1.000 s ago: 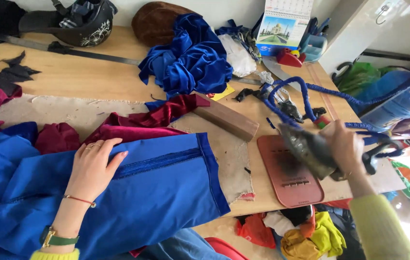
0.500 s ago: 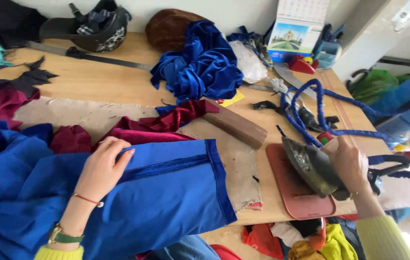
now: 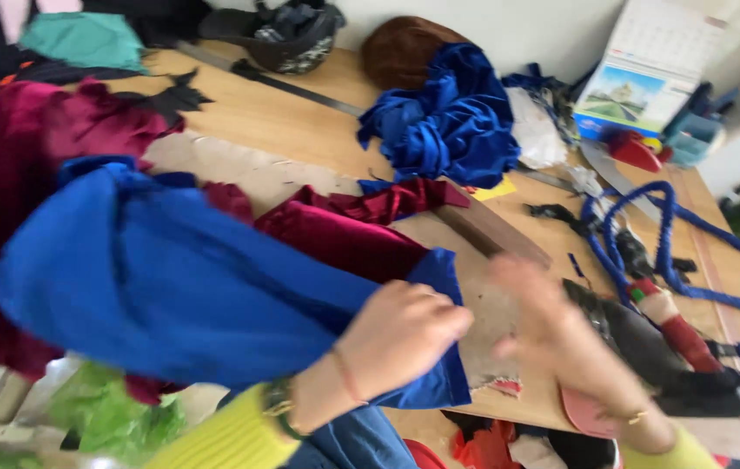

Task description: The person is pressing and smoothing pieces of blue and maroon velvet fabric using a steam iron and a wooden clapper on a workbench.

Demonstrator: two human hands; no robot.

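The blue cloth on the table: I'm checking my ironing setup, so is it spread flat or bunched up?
Bunched up. The blue cloth is lifted and rumpled, gripped at its edge by the left hand, not lying flat.

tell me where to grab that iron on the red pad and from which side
Probably by the red handle along the top of the iron, coming down from above. The iron lies flat on its pad with the dark pointed body below, so the handle is the raised, graspable part. The right hand hovers blurred just left of it; the blue cord loops behind.
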